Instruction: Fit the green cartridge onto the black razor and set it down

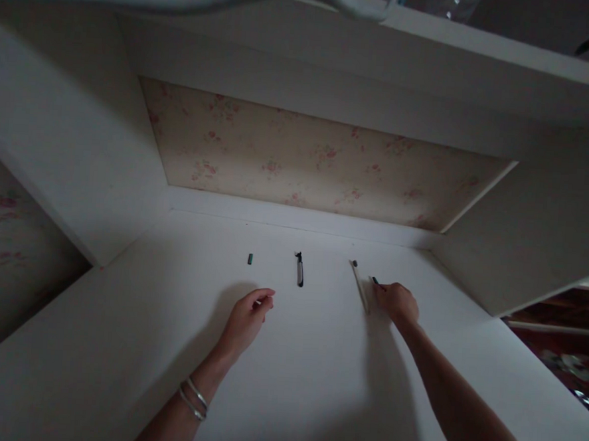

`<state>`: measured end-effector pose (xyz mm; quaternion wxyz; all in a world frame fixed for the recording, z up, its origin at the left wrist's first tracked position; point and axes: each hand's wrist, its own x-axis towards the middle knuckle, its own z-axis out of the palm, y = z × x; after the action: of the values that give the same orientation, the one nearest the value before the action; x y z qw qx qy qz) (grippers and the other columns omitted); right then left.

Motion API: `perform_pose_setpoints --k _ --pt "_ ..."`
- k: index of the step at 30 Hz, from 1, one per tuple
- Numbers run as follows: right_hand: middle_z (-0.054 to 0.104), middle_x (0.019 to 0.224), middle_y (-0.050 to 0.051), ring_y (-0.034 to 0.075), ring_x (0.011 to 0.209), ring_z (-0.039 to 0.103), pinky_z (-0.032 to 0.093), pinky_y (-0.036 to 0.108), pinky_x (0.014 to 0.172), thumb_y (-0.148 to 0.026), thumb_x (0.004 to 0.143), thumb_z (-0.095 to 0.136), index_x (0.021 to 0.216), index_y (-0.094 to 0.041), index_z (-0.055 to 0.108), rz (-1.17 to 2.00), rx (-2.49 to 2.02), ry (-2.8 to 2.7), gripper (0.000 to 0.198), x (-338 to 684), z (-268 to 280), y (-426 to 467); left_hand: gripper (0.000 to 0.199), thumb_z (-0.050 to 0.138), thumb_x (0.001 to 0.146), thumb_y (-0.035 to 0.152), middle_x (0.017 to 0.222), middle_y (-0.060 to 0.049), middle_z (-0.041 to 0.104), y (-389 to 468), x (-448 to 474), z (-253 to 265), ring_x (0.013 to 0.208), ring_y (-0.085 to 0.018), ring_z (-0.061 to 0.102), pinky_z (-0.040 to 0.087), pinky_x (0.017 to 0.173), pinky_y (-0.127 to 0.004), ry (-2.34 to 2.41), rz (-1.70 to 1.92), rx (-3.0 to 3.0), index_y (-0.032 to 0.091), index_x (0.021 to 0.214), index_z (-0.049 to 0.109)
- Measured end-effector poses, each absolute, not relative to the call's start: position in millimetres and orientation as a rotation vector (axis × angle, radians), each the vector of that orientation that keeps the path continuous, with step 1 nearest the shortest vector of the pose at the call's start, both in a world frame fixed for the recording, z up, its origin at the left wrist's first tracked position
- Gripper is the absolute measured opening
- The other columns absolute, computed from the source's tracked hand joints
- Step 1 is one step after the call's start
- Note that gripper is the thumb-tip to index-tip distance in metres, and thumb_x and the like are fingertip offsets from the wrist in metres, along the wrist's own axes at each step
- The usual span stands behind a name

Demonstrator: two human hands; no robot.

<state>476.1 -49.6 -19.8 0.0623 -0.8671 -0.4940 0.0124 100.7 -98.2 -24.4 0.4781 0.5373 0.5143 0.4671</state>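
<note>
My right hand (398, 301) is closed on a small dark stick-like item (376, 281); only its end shows past my fingertips, so its kind is unclear. Just left of that hand lies a thin pale stick with a dark end (360, 286), slanted on the white tabletop (306, 354). My left hand (247, 315) hovers with its fingers curled together, nothing visible in them, and two silver bangles circle the wrist. Beyond it are a short dark green piece (250, 259), perhaps a battery, and a slim black-and-white tool (300, 270), both lying on the tabletop.
White side panels (75, 127) stand at left and right, and a floral-papered wall (298, 157) closes the back. Overhead runs a shelf (460, 41) with clear items on it. A thick pale tube (188, 2) crosses the top of the view.
</note>
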Motion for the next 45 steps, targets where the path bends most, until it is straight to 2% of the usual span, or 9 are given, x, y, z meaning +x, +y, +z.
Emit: perform_pose_setpoints --k 9,16,21,25,29,33,38,41,45 --pt "0.069 0.09 0.017 0.031 0.082 0.066 0.047 0.034 0.064 -0.05 0.086 0.047 0.099 -0.018 0.072 0.033 -2.573 -1.548 0.043 471.0 -25.7 -46.9 0.034 0.056 0.078 0.043 0.074 -0.004 0.064 -96.8 100.4 -26.7 0.053 -0.013 0.049 0.035 0.047 -0.022 1.257 1.164 1.29 0.017 0.097 0.066" --pt "0.063 0.107 0.01 0.024 0.088 0.063 0.044 0.03 0.074 -0.037 0.092 0.043 0.099 -0.02 0.07 -0.085 -2.331 -1.746 0.033 451.9 -11.4 -59.0 0.032 0.055 0.079 0.042 0.076 -0.003 0.065 -99.2 95.8 -18.1 0.053 -0.012 0.05 0.038 0.049 -0.024 1.29 1.183 1.279 0.018 0.096 0.067" --pt "0.063 0.101 0.005 0.019 0.089 0.061 0.042 0.026 0.08 -0.032 0.093 0.043 0.098 -0.022 0.068 -0.016 -2.048 -1.928 0.028 402.0 -5.6 -57.1 0.021 0.055 0.081 0.032 0.089 -0.006 0.067 -67.5 80.9 -8.9 0.065 -0.016 0.057 0.044 0.064 -0.027 1.355 1.183 1.678 0.02 0.092 0.069" --pt "0.063 0.103 0.005 0.015 0.085 0.062 0.044 0.023 0.078 -0.032 0.092 0.045 0.11 -0.02 0.062 0.107 -1.885 -2.022 0.028 345.1 -7.0 -44.0 0.023 0.053 0.081 0.02 0.099 -0.008 0.064 -22.8 64.2 -13.1 0.067 -0.016 0.059 0.047 0.074 -0.03 1.516 1.017 2.058 0.018 0.099 0.067" --pt "0.061 0.104 0.007 0.017 0.085 0.062 0.045 0.024 0.076 -0.035 0.091 0.046 0.115 -0.017 0.057 0.18 -1.874 -2.033 0.032 297.4 -10.4 -23.4 0.029 0.053 0.079 0.014 0.107 -0.01 0.062 11.5 49.3 -24.8 0.09 -0.021 0.06 0.043 0.087 -0.031 1.583 0.929 2.128 0.017 0.105 0.064" --pt "0.058 0.108 0.015 0.024 0.093 0.059 0.043 0.03 0.08 -0.034 0.088 0.049 0.116 -0.012 0.055 0.181 -1.987 -1.971 0.036 274.2 -16.6 -3.5 0.037 0.058 0.075 0.011 0.117 -0.011 0.062 29.0 39.9 -36.3 0.111 -0.024 0.053 0.034 0.1 -0.034 1.623 0.799 2.181 0.016 0.111 0.062" --pt "0.055 0.112 0.018 0.03 0.102 0.054 0.042 0.035 0.082 -0.03 0.084 0.054 0.117 -0.011 0.052 0.194 -2.111 -1.886 0.039 267.1 -26.9 4.3 0.044 0.063 0.074 0.014 0.121 -0.009 0.062 39.4 36.0 -42.8 0.114 -0.023 0.053 0.033 0.101 -0.034 1.605 0.688 2.194 0.019 0.117 0.06" --pt "0.054 0.114 0.016 0.03 0.103 0.052 0.041 0.036 0.082 -0.026 0.087 0.049 0.119 -0.014 0.05 0.224 -2.097 -1.868 0.034 264.9 -31.0 1.3 0.042 0.064 0.073 0.013 0.119 -0.007 0.063 40.3 36.4 -43.0 0.112 -0.022 0.054 0.034 0.1 -0.032 1.566 0.711 2.179 0.021 0.115 0.061" --pt "0.055 0.112 0.016 0.027 0.102 0.053 0.039 0.037 0.085 -0.013 0.089 0.039 0.118 -0.014 0.052 0.294 -2.048 -1.817 0.032 265.9 -31.6 -5.0 0.036 0.065 0.073 0.012 0.108 -0.008 0.066 32.3 38.2 -41.5 0.105 -0.023 0.056 0.036 0.097 -0.034 1.528 0.835 2.121 0.02 0.108 0.066"
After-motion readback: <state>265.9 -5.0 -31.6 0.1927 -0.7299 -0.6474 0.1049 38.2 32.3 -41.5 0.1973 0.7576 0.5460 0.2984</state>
